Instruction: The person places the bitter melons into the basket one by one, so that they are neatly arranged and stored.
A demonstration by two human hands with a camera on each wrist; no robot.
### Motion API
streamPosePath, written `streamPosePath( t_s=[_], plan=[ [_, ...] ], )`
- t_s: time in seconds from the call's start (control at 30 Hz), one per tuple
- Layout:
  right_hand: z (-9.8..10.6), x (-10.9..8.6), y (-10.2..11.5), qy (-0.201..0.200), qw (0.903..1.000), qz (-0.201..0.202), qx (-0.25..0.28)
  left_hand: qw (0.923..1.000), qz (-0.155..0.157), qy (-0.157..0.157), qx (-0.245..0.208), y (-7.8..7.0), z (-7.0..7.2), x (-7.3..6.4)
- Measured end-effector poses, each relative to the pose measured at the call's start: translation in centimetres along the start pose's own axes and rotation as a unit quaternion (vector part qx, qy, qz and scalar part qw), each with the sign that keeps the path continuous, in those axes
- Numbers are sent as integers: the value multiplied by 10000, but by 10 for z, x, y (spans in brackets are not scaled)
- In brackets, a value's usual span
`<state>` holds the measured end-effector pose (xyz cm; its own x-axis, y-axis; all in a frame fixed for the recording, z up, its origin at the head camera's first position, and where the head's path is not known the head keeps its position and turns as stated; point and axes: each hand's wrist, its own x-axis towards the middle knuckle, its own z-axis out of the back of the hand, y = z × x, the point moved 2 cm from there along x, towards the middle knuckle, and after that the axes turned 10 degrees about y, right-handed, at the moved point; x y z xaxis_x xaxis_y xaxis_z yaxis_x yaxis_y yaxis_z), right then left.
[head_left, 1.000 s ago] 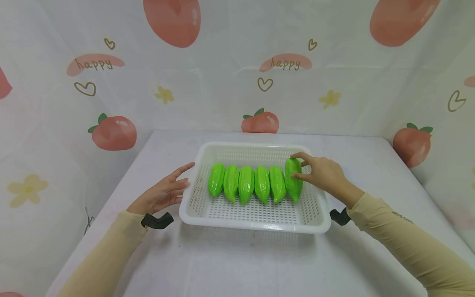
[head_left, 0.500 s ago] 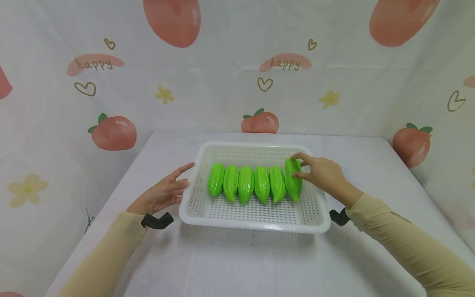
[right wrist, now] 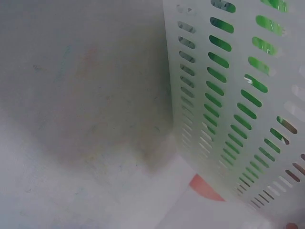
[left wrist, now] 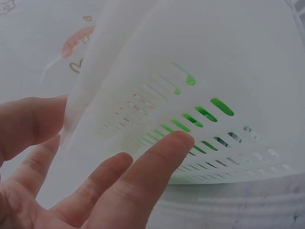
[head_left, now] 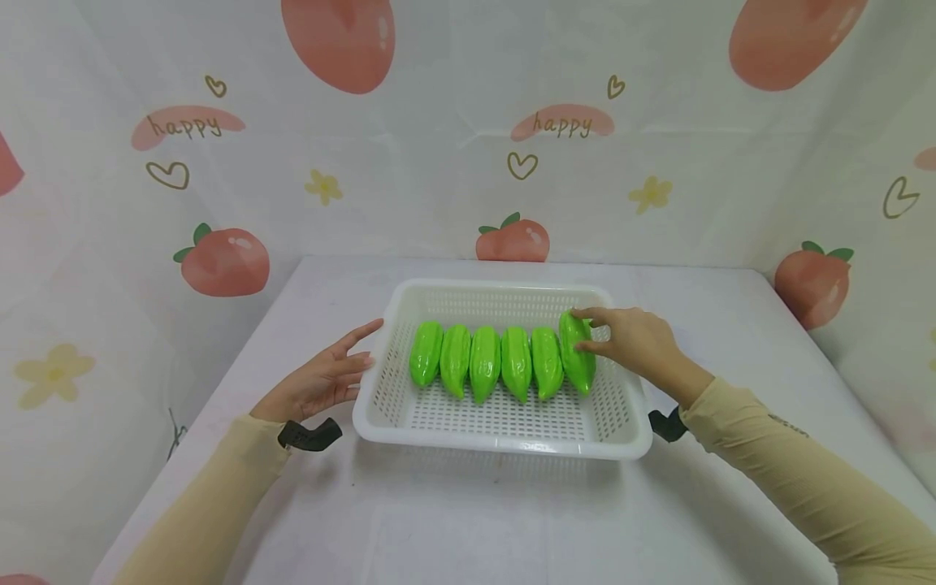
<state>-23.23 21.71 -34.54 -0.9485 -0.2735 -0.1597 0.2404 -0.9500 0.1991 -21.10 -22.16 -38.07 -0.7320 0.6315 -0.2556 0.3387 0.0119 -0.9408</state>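
Note:
A white perforated plastic basket (head_left: pixel 503 446) holds a side-by-side row of glossy, ribbed green bitter melons (head_left: pixel 486 366) with pointed lower ends. At the row's right end, my right hand (head_left: pixel 642 341) pinches the upper part of the last bitter melon (head_left: pixel 576 356) between thumb and fingers. Its top sits higher than the others, leaning slightly left. My left hand (head_left: pixel 322 377) is at the basket's left side, fingers extended and touching near the rim. In the left wrist view, fingers (left wrist: pixel 143 183) lie along the outer wall. Most of the right hand is outside the right wrist view.
The basket stands on a white-covered table (head_left: pixel 468 520). Behind it hangs a white cloth backdrop (head_left: pixel 439 187) printed with peaches, hearts and flowers. Black wrist mounts (head_left: pixel 310 435) sit at both cuffs. Through the basket's slots, green shows in both wrist views.
The right-end bitter melon has shifted slightly left and tilted, its top toward its neighbours, with my right hand's fingers following. My left hand and the basket have stayed put.

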Motion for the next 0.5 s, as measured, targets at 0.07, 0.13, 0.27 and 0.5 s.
streamPosePath(
  t_s=[0.07, 0.13, 0.27, 0.5],
  plan=[
    [0, 0, 0, 30, 10000, -33, -11, 10000, 5, 0, 24, 0, 0, 0],
    [0, 0, 0, 61, 10000, -70, -17, 10000, -6, 18, 7, 0, 0, 0],
    [1, 1, 0, 144, 9998, -127, -9, 10000, -19, 51, -42, 1, 0, -1],
    [2, 2, -1, 276, 9995, -134, 75, 10000, -7, 33, -41, 1, -1, -1]
  ],
)
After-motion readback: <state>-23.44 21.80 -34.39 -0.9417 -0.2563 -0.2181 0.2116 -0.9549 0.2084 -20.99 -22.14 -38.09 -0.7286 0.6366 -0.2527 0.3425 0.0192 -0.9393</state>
